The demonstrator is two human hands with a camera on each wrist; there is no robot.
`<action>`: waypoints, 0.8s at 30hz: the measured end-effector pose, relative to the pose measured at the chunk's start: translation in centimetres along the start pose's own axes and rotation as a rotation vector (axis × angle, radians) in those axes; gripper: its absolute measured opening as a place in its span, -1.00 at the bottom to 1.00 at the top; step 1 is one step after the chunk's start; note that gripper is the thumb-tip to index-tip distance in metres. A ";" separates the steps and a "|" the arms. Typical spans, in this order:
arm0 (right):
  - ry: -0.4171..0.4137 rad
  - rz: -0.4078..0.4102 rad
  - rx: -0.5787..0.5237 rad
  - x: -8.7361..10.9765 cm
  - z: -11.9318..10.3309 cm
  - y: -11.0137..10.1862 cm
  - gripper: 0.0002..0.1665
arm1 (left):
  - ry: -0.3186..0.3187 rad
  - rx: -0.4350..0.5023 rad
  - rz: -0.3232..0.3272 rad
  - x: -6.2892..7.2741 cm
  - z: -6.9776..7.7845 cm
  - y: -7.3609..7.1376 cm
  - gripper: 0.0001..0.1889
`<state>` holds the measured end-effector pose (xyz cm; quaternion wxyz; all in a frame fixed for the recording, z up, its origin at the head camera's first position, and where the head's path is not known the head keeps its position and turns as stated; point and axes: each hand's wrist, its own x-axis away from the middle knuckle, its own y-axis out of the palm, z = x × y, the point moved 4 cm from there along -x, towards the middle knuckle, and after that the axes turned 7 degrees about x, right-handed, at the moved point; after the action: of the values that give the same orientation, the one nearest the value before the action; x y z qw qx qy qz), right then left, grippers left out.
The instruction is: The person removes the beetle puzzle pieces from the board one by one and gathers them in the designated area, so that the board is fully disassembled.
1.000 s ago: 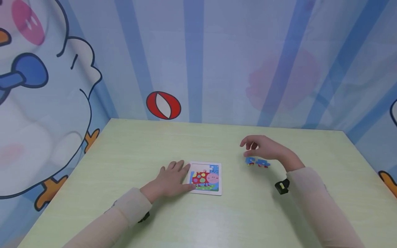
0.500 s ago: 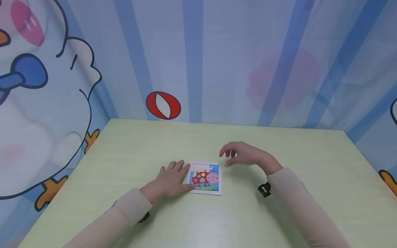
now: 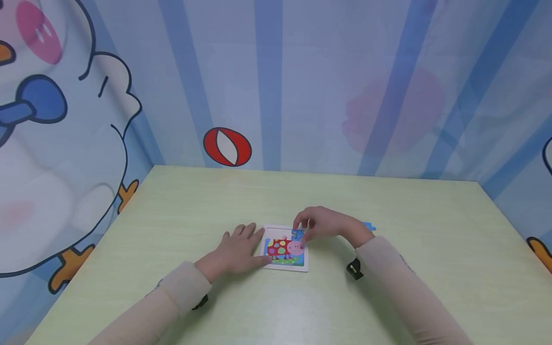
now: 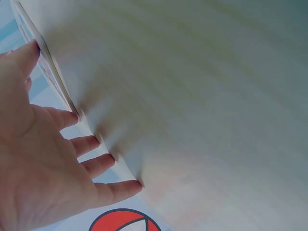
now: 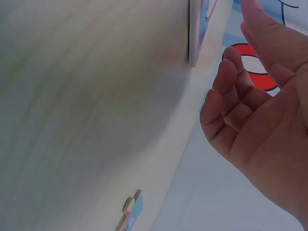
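Observation:
A small square jigsaw puzzle (image 3: 280,261) lies on the table in a white frame, showing a pink-faced figure in a spotted red body. Its upper left part is bare white. My left hand (image 3: 237,250) spreads its fingers at the frame's left edge, thumb on the lower left corner. In the left wrist view the fingertips of this left hand (image 4: 48,154) rest on the tabletop. My right hand (image 3: 326,224) is at the upper right corner, thumb and forefinger either side of a blue puzzle piece (image 3: 297,234); in the right wrist view their tips are out of frame.
A loose blue puzzle piece (image 3: 369,225) lies right of the frame, partly behind my right wrist; a loose piece (image 5: 131,211) also shows in the right wrist view. A striped cartoon cloth (image 3: 310,96) hangs behind the pale table (image 3: 215,191).
My right hand has moved left, from above two loose blue pieces to the puzzle's upper right corner. One of those pieces is now out of sight. My left hand has stayed in place.

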<state>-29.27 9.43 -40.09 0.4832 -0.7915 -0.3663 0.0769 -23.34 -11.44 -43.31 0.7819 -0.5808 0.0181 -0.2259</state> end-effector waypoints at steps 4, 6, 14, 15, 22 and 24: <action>0.040 -0.007 0.014 -0.6 0.1 0.5 -0.67 | 0.001 0.001 0.001 0.0 0.0 0.0 -0.12; 0.052 -0.012 0.022 -0.8 0.2 0.7 -0.69 | 0.004 0.003 0.001 0.0 0.0 0.0 -0.12; 0.061 -0.046 0.053 -1.5 0.6 1.4 -0.71 | 0.006 -0.003 0.004 -0.1 -0.1 0.1 -0.12; 0.063 -0.050 0.054 -1.5 0.6 1.4 -0.71 | 0.005 -0.003 0.004 -0.1 -0.1 0.1 -0.12; 0.049 -0.071 0.082 -1.8 0.4 1.6 -0.74 | 0.005 0.009 0.009 0.1 0.2 -0.1 -0.13; 0.049 -0.071 0.092 -1.9 0.3 1.6 -0.75 | 0.000 0.009 0.007 0.2 0.2 -0.2 -0.13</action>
<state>-29.98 8.00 -42.00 0.5304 -0.7565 -0.3783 0.0570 -23.19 -11.41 -43.05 0.7852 -0.5773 0.0191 -0.2232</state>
